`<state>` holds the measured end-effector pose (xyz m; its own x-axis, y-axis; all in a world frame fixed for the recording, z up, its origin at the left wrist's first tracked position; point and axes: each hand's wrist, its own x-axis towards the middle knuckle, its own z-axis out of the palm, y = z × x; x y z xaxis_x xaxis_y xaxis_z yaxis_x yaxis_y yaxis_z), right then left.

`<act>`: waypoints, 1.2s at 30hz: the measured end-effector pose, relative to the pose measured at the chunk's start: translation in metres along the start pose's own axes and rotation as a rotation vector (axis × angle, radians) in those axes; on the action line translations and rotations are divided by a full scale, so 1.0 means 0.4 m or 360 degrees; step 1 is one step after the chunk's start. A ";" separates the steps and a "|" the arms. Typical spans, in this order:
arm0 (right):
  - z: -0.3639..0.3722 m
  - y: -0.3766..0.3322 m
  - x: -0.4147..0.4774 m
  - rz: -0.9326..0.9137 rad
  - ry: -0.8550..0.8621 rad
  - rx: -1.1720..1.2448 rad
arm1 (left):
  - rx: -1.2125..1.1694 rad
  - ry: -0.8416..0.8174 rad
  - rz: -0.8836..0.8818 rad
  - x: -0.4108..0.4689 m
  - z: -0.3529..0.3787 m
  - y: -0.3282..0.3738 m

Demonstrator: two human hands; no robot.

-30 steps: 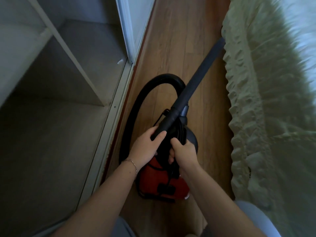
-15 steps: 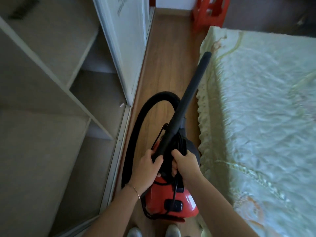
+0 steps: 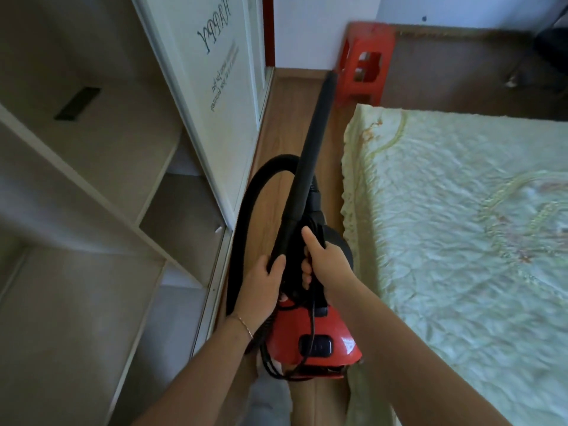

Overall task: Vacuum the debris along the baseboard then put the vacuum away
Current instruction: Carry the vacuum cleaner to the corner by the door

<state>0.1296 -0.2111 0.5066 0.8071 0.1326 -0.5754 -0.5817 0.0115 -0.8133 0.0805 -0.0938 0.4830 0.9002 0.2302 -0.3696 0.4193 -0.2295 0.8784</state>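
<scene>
A small red canister vacuum (image 3: pixel 319 339) hangs above the wood floor (image 3: pixel 289 124), held up between the wardrobe and the bed. My right hand (image 3: pixel 325 265) grips its black top handle, with the thumb stretched up along it. My left hand (image 3: pixel 261 287) grips the lower end of the long black wand (image 3: pixel 310 152), which points up and away toward the far wall. The black hose (image 3: pixel 246 216) loops from the wand round the left side of the vacuum body. A black cord trails over the red casing.
An open white wardrobe (image 3: pixel 101 192) with bare shelves stands on the left; its sliding door (image 3: pixel 215 96) carries printed lettering. A bed with a pale green quilted cover (image 3: pixel 461 226) fills the right. A red plastic stool (image 3: pixel 365 63) stands by the far wall.
The view has tilted up, so the stool and far wall have come into sight. The vacuum has risen closer to me with the wand steeper. Both hands keep their hold.
</scene>
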 end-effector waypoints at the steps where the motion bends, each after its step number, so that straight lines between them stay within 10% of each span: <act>1: 0.001 -0.022 0.020 0.0003 0.0004 0.0008 | 0.0008 0.0009 0.0007 0.029 -0.001 0.016; 36: -0.173 -1.009 1.193 -0.0165 -0.0137 0.0065 | -0.0166 -0.0106 -0.0095 1.453 0.145 0.826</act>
<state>0.7566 -0.2213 0.5543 0.8523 0.2132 -0.4776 -0.5009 0.0698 -0.8627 0.7490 -0.0905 0.5407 0.8814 0.1765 -0.4381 0.4608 -0.1173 0.8797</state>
